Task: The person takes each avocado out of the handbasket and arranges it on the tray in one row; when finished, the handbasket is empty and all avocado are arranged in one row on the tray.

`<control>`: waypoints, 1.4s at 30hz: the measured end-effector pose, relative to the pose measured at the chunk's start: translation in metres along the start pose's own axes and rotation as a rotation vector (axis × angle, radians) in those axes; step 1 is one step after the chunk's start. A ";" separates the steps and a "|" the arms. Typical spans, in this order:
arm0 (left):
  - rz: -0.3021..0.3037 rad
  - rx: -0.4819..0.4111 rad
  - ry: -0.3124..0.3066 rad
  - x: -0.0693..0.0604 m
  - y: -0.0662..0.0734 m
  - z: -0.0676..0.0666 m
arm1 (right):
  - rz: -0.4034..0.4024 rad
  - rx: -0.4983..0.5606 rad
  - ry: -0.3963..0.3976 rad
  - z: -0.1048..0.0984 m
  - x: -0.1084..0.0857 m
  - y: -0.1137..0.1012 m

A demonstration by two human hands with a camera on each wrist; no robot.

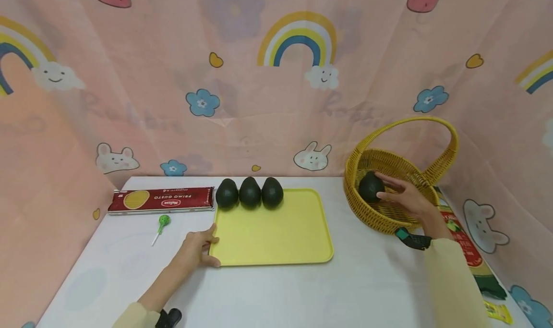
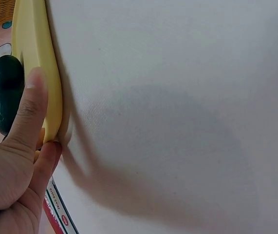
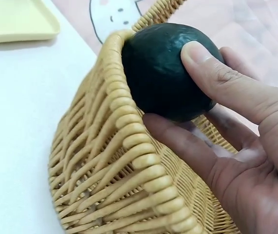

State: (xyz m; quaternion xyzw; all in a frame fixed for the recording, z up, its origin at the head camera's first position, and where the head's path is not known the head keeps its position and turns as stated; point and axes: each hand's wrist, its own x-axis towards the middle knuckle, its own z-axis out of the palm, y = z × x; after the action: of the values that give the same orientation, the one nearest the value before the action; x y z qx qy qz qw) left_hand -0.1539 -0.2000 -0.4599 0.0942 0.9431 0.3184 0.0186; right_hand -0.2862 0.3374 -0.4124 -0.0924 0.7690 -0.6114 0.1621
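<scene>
In the head view, my right hand (image 1: 406, 198) holds a dark green avocado (image 1: 369, 187) at the mouth of a yellow wicker basket (image 1: 389, 157). The right wrist view has the thumb and fingers around this avocado (image 3: 170, 73), beside the basket rim (image 3: 129, 122). My left hand (image 1: 196, 249) grips the near left corner of a yellow tray (image 1: 272, 236), its thumb at the front edge and its fingers on the left side. Three more avocados (image 1: 250, 192) stand in a row along the tray's far left edge; two of these avocados (image 2: 6, 114) show in the left wrist view.
A red spaghetti pack (image 1: 168, 200) lies left of the tray, with a green lollipop (image 1: 163, 221) in front of it. Right of the basket are a red and green packet (image 1: 464, 244) and a small yellow packet (image 1: 498, 312). A patterned pink cloth (image 1: 242, 140) hangs behind the white table (image 1: 276, 294).
</scene>
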 end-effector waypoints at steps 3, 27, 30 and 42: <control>-0.013 0.003 -0.005 0.000 0.000 0.002 | -0.020 0.045 0.016 0.001 -0.006 0.001; 0.017 0.000 -0.011 -0.003 -0.001 0.003 | -0.191 0.294 -0.096 0.026 -0.031 -0.008; 0.024 0.008 -0.012 -0.005 -0.002 0.003 | -0.187 0.285 -0.126 0.032 -0.032 -0.010; 0.076 0.021 0.004 0.000 -0.001 -0.002 | -0.196 0.191 -0.123 0.056 -0.029 -0.021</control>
State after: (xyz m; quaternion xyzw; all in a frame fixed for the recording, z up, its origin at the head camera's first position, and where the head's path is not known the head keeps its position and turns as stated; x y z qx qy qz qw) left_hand -0.1539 -0.2023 -0.4593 0.1296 0.9421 0.3092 0.0036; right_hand -0.2402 0.2909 -0.3995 -0.1886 0.6833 -0.6878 0.1562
